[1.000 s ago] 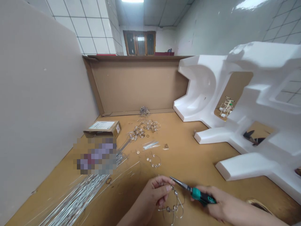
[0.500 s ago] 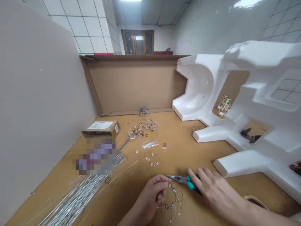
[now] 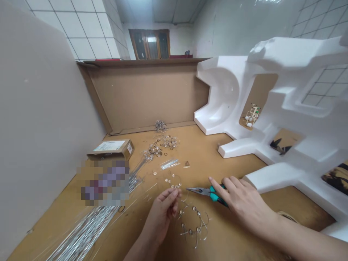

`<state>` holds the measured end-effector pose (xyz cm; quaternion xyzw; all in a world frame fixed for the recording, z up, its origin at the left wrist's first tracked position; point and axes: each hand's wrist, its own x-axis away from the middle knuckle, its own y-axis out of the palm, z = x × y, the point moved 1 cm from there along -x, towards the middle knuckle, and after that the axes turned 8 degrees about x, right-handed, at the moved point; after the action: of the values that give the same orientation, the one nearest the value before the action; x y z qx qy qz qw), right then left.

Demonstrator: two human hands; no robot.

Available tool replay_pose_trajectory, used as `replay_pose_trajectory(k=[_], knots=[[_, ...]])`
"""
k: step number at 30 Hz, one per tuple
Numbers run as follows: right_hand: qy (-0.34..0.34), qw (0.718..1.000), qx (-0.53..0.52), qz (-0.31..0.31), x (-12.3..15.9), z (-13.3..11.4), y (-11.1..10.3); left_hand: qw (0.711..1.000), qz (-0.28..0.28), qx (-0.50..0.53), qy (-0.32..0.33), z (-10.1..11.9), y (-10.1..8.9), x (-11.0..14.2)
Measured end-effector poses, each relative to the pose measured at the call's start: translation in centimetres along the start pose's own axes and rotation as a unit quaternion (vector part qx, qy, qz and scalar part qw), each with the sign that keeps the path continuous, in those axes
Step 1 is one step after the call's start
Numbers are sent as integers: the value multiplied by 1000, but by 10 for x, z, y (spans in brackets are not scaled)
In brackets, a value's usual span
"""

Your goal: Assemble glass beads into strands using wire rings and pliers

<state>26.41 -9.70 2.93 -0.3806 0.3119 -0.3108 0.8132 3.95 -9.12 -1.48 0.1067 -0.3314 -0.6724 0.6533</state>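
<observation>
My left hand point(image 3: 164, 208) is closed, thumb and fingertips pinched together at the left of a wire ring with clear beads point(image 3: 198, 230). What it pinches, if anything, is too fine to make out. The ring has loose wire ends sticking out around it. My right hand point(image 3: 239, 199) is wrapped around the teal-and-black handles of needle-nose pliers point(image 3: 201, 191), with the index finger stretched forward. The pliers' tips point left, a short gap from my left fingertips. Just beyond the left fingertips lies another beaded wire piece point(image 3: 172, 185).
Long straight wires point(image 3: 81, 228) lie at left, near a small open cardboard box point(image 3: 110, 149) and a blurred-out patch. Piles of beaded wire pieces point(image 3: 153, 150) and clear thin sticks point(image 3: 170, 164) lie further back. White foam packing point(image 3: 261, 177) stands at right, a cardboard wall point(image 3: 152, 96) behind.
My left hand has moved left and slightly away from me, uncovering beads on the left of the wire ring. The pliers, still in my right hand, have shifted slightly left and up in view.
</observation>
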Motion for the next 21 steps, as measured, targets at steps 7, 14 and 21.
replay_pose_trajectory(k=[7, 14, 21], knots=[[39, 996, -71, -22, 6, -4, 2, 999, -5, 35, -41, -11, -1, -2], [118, 913, -358, -157, 7, 11, -3, 991, -121, -47, -43, -8, 2, 3], [97, 893, -390, -202, 1, 5, -16, 987, -124, -99, -29, -10, 5, 4]])
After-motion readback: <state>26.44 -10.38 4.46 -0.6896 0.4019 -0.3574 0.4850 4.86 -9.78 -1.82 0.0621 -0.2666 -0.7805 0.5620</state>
